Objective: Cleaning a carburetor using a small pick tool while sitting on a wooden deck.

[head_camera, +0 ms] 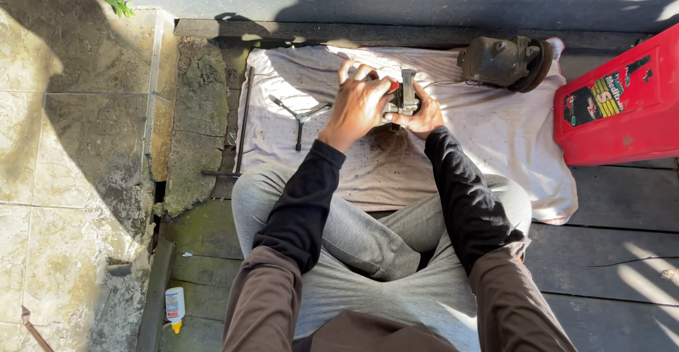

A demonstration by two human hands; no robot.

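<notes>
From the head camera, looking down at a person sitting cross-legged on dark boards, both hands meet over a stained white cloth [488, 140] spread in front of the knees. The left hand [361, 104] is curled over the top of a small grey metal part [406, 97], fingers wrapped round it with a speck of red showing at their tips; I cannot tell what that red bit is. The right hand [424, 116] cups the same part from below and the side, fingers closed against it. The part sits off the cloth, held at about twelve o'clock from the person's lap.

As for progress, I judge the work to be somewhere in the middle: the part is in hand and being dealt with, while a larger dark pulley unit [506, 61] lies untouched on the cloth at one o'clock, well apart from the hands. A three-armed wrench [300, 115] rests on the cloth at eleven o'clock, near the left hand but not touched, and a long thin rod [244, 122] lies along the cloth's left edge.

Packages: a big red plastic can [622, 101] stands at two o'clock, carrying a dark label with yellow and green. A little white bottle with a yellow cap [174, 308] lies at eight o'clock by the tiled edge.
</notes>
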